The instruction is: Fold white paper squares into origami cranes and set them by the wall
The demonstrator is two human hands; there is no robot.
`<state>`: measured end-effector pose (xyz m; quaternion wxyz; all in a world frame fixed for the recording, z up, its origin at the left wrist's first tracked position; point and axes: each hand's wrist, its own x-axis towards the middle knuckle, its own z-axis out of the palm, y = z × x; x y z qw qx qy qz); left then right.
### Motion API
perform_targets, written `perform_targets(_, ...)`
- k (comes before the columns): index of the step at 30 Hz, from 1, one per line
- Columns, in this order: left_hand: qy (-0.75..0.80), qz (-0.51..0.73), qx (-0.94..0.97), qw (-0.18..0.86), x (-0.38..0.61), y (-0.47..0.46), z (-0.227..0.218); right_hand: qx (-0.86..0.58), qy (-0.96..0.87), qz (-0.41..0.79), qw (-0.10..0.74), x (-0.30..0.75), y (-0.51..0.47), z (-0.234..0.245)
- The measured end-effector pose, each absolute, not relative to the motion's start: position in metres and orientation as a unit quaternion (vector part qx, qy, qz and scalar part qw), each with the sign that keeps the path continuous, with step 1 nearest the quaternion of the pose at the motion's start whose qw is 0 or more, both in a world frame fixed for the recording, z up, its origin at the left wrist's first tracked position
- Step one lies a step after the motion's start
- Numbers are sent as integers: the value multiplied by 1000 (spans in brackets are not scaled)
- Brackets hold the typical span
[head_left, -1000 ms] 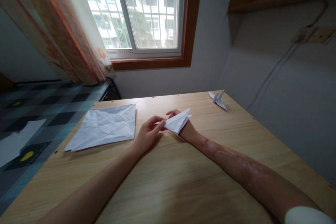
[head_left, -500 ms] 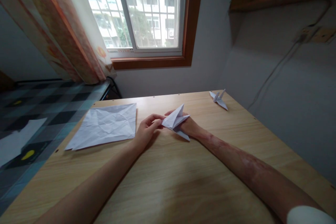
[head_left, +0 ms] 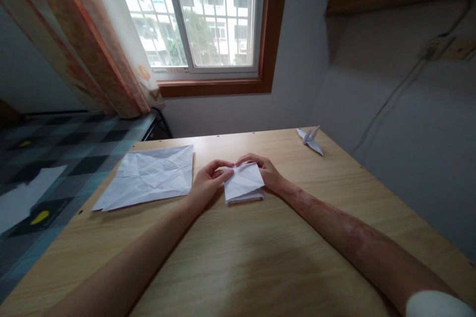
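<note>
A small folded square of white paper [head_left: 243, 183] lies flat on the wooden table [head_left: 260, 257], in the middle. My left hand [head_left: 208, 183] pinches its upper left corner between thumb and fingers. My right hand [head_left: 266, 171] rests on its upper right edge with the fingers curled over the paper. Both forearms lie on the tabletop.
A larger creased white sheet [head_left: 148, 176] lies to the left of my hands. A finished paper crane [head_left: 310, 141] stands near the table's far right corner. Beyond are a window [head_left: 201, 15], a curtain [head_left: 92, 39] and grey walls; a bed with a checked cover [head_left: 44, 158] is at left.
The folded paper was held up off the table as pointed flaps; now it is collapsed into a flat square lying on the table, with both hands at its upper corners.
</note>
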<state>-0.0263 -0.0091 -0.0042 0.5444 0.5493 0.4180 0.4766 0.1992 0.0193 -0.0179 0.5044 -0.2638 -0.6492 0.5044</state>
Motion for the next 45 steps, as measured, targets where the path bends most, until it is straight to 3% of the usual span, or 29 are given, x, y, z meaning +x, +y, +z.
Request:
perform_targets(6,412,522,545,511,-27,-6,-7,-241,-534,628,513,196,25,-19)
perform_targets(12,401,568,510,506,-27,-3,-11,-337,-573,543,513,186,23,-29)
perform_targets(18,409,478,560,539,-26,0,-17,-377,-550,511,543,184,27,-38)
perform_targets(28,454,440,619,465,-28,-6,-8,-403,-611,454,508,185,22,-33)
perform_targets(32,482,491,592,420,-30,-2,-14,-427,-614,439,498,188,27,-39)
perform_targets(36,510,523,565,383,-32,3,-20,-494,-644,334,480,195,26,-39)
perform_targets(39,512,527,615,287,-31,1,-16,-525,-687,244,440,198,22,-32)
perform_targets(45,440,414,783,146,-24,-18,-4,-571,-742,84,341,197,15,-21)
